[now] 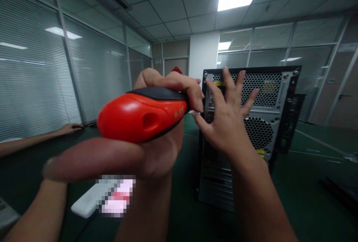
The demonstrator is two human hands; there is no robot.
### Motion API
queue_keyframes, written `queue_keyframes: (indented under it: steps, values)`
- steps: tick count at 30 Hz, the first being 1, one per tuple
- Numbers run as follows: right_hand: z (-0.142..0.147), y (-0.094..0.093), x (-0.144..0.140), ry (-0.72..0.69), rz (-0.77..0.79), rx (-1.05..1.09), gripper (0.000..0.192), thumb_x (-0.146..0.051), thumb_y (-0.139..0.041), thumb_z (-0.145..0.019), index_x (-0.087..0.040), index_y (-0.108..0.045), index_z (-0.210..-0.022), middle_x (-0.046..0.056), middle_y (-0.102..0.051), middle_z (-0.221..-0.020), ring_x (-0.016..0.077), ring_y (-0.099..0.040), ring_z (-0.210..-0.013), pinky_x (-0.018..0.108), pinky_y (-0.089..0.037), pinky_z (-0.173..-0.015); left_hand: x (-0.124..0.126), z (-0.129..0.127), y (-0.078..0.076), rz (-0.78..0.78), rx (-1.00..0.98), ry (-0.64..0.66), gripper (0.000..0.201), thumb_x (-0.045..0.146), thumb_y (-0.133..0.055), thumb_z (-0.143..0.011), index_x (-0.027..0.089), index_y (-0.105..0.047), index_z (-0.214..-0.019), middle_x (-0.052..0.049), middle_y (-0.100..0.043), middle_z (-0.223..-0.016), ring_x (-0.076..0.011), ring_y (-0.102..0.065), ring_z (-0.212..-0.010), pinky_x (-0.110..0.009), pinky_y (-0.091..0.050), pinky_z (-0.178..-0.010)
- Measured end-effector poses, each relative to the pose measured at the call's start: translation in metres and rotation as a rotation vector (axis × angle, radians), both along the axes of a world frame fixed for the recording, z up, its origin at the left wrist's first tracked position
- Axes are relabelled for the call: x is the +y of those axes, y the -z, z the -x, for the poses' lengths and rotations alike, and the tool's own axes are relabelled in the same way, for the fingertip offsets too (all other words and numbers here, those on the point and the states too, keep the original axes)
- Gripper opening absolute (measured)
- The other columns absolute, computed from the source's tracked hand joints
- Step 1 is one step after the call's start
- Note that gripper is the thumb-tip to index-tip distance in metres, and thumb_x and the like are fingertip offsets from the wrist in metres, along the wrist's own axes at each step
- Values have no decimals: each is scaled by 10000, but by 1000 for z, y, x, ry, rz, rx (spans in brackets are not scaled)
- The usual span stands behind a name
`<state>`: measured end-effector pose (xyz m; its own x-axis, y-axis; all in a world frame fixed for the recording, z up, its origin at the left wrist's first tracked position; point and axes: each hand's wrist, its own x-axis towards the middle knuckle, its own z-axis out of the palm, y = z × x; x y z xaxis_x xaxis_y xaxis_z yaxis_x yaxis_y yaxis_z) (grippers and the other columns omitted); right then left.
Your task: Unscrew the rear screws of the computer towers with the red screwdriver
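Note:
My left hand [163, 156] is closed around a screwdriver [131, 117] with a red and black handle, held close to the camera. Its thumb sticks out to the left below the handle, and the fingers wrap over the top. The screwdriver's shaft is hidden by the fingers, near the left edge of a computer case [279, 122]. My right hand [228, 119] has its fingers spread over the back of the case, palm towards the metal. The case stands upright, showing a honeycomb grille and a round fan vent.
On the dark green table [310, 182] lies a white power strip [86, 201], beside a blurred-out patch. Another person's hand [71, 128] rests at the far left; a bare forearm [39, 212] reaches in at lower left. A dark object [339, 193] lies at right.

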<state>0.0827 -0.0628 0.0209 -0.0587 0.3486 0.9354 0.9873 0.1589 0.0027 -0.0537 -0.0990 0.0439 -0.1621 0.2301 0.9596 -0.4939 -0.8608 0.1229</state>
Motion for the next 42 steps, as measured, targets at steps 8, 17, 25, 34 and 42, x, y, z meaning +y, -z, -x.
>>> queue_keyframes:
  steps: [8,17,25,34,42]
  values:
    - [0,0,1,7,-2,-14,814,-473,-638,-835,-262,-259,-1524,84,-1,-1649,389,76,-1512,721,16,-1137,5,2,3,-88,65,216,665,767,-288,-884,197,-632,-881,-32,-532,-730,-214,-610,-771,-425,-507,-887]
    - [0,-1,-1,-17,11,-1,802,-459,-641,-829,-268,-274,-1516,78,-5,-1651,379,84,-1514,705,40,-1142,4,-2,5,-22,25,129,669,820,-319,-834,201,-569,-794,4,-523,-693,-150,-529,-668,-392,-486,-930]
    - [-3,-2,-1,-36,42,17,732,-507,-579,-856,-301,-300,-1501,26,4,-1652,368,102,-1512,702,56,-1146,15,9,5,-126,67,119,764,849,-263,-805,181,-633,-783,-41,-574,-759,-199,-572,-747,-435,-516,-883]
    - [-3,-1,1,-30,26,2,779,-478,-615,-824,-282,-297,-1506,50,11,-1652,376,101,-1511,708,52,-1136,10,2,2,-34,50,118,667,846,-304,-819,221,-500,-690,23,-461,-571,-150,-466,-567,-417,-503,-824]
    - [-3,-2,0,-14,39,-2,808,-495,-636,-816,-289,-280,-1511,56,18,-1651,382,102,-1509,708,44,-1138,18,17,6,-69,68,16,672,821,-317,-839,229,-629,-783,-47,-622,-925,-252,-619,-948,-460,-493,-982]
